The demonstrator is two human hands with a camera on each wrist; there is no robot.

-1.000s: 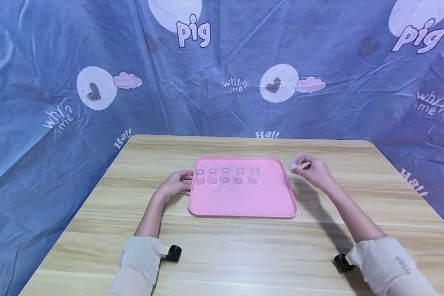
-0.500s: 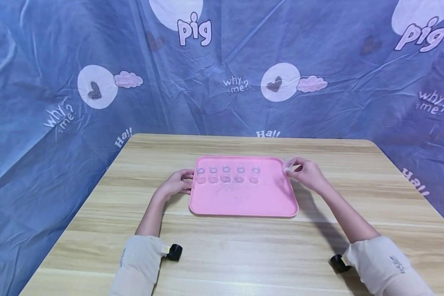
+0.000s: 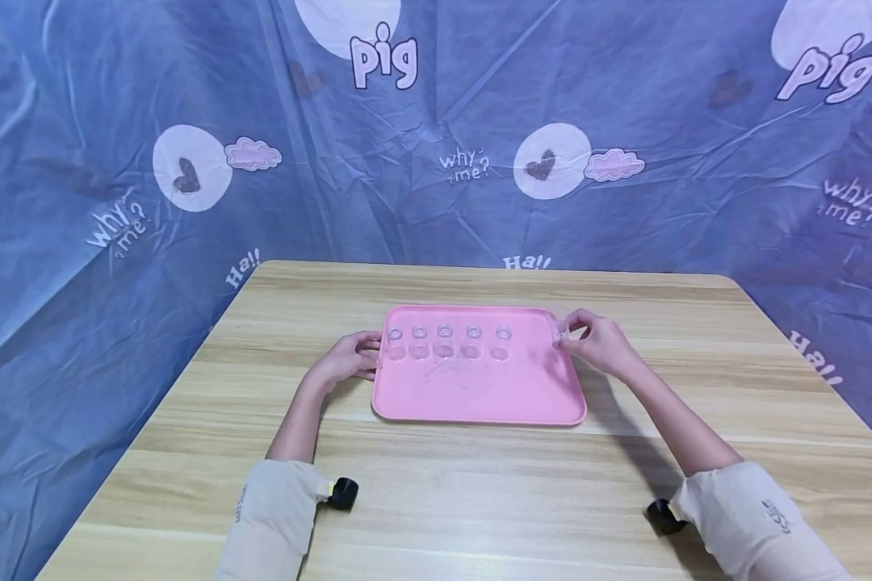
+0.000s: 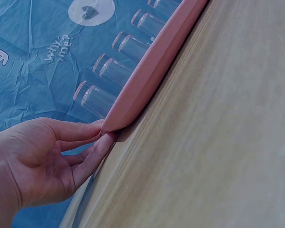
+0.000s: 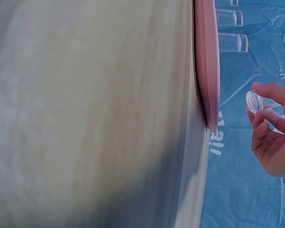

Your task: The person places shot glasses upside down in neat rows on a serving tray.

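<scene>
A pink tray (image 3: 472,403) lies on the wooden table, bearing several clear cups (image 3: 445,342) in one row along its far half. My left hand (image 3: 347,357) is at the tray's left side. In the left wrist view its thumb and fingers pinch the tray's edge, close to the nearest cup (image 4: 99,101). Between the thumb and fingertips of my right hand (image 3: 597,343) is another clear cup (image 3: 561,332), over the tray's far right part. The right wrist view has this cup (image 5: 253,102) seen nearly end-on and apart from the tray; the fingers partly cover it.
Wood-grain table (image 3: 465,492) surface surrounds the tray on all sides. Behind and beside the table hangs a blue printed cloth (image 3: 436,210). Both forearms wear pale sleeves (image 3: 272,508) with small black devices (image 3: 345,494) attached.
The right hand has carried its cup left and slightly lower, from beyond the tray's right edge to above its far right part. The left hand stays on the tray's edge.
</scene>
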